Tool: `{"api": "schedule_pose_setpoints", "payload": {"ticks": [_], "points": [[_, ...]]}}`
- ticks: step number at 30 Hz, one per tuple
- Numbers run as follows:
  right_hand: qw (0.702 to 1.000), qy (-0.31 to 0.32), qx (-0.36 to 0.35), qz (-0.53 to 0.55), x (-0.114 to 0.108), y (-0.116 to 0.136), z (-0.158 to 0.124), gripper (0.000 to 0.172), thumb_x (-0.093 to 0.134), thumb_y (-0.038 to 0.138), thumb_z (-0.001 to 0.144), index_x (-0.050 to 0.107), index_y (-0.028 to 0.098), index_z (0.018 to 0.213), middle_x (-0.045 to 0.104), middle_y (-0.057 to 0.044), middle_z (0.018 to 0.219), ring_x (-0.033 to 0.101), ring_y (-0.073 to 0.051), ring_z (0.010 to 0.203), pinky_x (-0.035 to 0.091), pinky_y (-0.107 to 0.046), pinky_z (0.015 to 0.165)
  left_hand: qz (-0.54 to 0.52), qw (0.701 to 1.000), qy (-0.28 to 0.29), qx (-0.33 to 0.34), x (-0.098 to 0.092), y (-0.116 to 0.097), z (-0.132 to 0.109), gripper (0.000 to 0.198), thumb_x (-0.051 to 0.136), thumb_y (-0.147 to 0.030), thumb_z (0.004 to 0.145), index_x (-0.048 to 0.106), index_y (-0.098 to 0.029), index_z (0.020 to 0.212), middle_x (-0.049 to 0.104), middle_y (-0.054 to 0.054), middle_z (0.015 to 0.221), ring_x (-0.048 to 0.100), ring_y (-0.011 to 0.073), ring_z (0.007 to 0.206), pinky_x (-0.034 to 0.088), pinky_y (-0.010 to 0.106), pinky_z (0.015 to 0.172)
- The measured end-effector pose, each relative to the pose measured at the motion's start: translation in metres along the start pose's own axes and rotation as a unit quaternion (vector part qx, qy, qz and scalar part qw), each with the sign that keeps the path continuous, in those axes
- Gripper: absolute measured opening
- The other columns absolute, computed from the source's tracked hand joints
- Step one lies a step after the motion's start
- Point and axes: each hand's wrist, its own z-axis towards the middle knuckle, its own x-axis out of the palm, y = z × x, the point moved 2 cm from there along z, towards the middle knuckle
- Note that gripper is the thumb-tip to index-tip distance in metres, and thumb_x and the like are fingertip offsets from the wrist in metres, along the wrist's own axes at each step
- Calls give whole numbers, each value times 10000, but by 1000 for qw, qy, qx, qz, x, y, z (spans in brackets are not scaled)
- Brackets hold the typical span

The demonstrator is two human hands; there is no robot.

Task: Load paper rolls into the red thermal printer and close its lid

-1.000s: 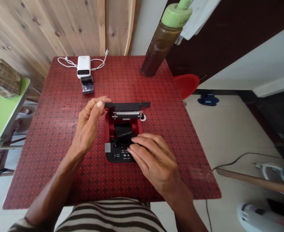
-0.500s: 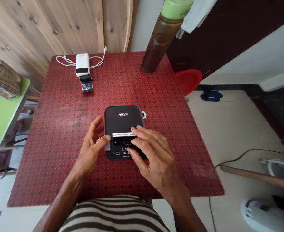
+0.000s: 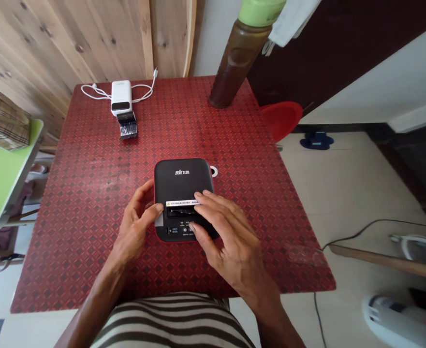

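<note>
A black box-shaped device [image 3: 182,186] with red sides lies on the red patterned table [image 3: 100,183]. Its top carries a white logo, a warning label, a dark slot, a small display and buttons. My left hand [image 3: 136,222] grips its left side, thumb on the top edge by the slot and fingers along the side. Over the right part rests my right hand [image 3: 230,237], its fingers spread apart. The fingertips touch near the label and the slot's right end, with the thumb close to the buttons. This hand hides the device's right front corner.
At the back left sits a white gadget [image 3: 121,95] with a cable and a black strip in front. A tall brown bottle [image 3: 230,60] with a green lid stands at the back. Behind the device a white ring [image 3: 214,171] shows. A red stool [image 3: 281,118] is beyond the right edge.
The black piece at the slot looks lower and flatter than before. Both hands keep nearly the same places on the device; the whole view has shifted slightly.
</note>
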Motion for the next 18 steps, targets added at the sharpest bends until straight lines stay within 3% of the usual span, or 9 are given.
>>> {"api": "schedule_pose_setpoints", "payload": {"ticks": [5, 8, 11, 18], "points": [[994, -70, 84, 10, -4, -6, -25, 447, 741, 248, 1088, 631, 216, 1520, 802, -188, 1416, 780, -333, 1337, 684, -548, 1103, -7, 1000, 28, 13, -8, 4, -12, 607, 823, -470, 1014, 682, -321, 1586, 717, 91, 1624, 690, 366, 1477, 582, 521, 1205], [989, -56, 136, 9, 3, -12, -44, 526, 697, 391, 1121, 575, 203, 1598, 783, -201, 1421, 798, -337, 1281, 709, -528, 1040, 1, 999, 39, 8, -8, 1, -16, 619, 845, -420, 1001, 676, -338, 1591, 719, 88, 1625, 701, 369, 1460, 622, 501, 1130], [989, -38, 141, 16, 13, -13, -58, 603, 640, 485, 1146, 511, 195, 1658, 779, -208, 1413, 810, -345, 1249, 720, -518, 999, 10, 1000, 29, 7, -8, -1, -16, 602, 838, -413, 998, 690, -332, 1575, 716, 83, 1627, 687, 373, 1474, 607, 508, 1147], [988, -26, 151, 30, 25, -15, -61, 654, 602, 589, 1155, 482, 204, 1670, 776, -210, 1413, 808, -357, 1249, 717, -533, 986, 15, 999, 33, 6, -9, 0, -16, 646, 831, -427, 997, 666, -320, 1612, 686, 92, 1661, 664, 386, 1492, 598, 498, 1132]]}}
